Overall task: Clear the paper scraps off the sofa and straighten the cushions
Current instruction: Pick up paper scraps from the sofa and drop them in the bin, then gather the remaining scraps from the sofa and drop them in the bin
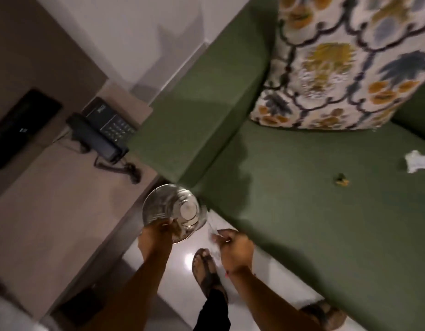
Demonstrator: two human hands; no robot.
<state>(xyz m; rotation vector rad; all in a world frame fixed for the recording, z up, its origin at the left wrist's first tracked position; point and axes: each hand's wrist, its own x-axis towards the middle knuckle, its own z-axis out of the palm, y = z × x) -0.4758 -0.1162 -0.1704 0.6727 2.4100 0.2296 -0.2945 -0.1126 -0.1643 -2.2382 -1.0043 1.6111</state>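
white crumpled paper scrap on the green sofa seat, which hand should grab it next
Right. The right hand is nearer the green sofa and the white crumpled paper scrap; the left hand already grips the shiny metal bin.

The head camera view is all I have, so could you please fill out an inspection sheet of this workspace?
Surface: green sofa seat, mostly bare.
Job's things: white paper scrap and small yellowish scrap on the seat; patterned cushion leaning at the back.
Clutter: nothing seen.
Grippers: left hand holds a shiny metal bin by its rim; right hand pinches something pale and blurred.
Cables: coiled cord from desk phone.
Surroundings: beige side table, glossy white floor.
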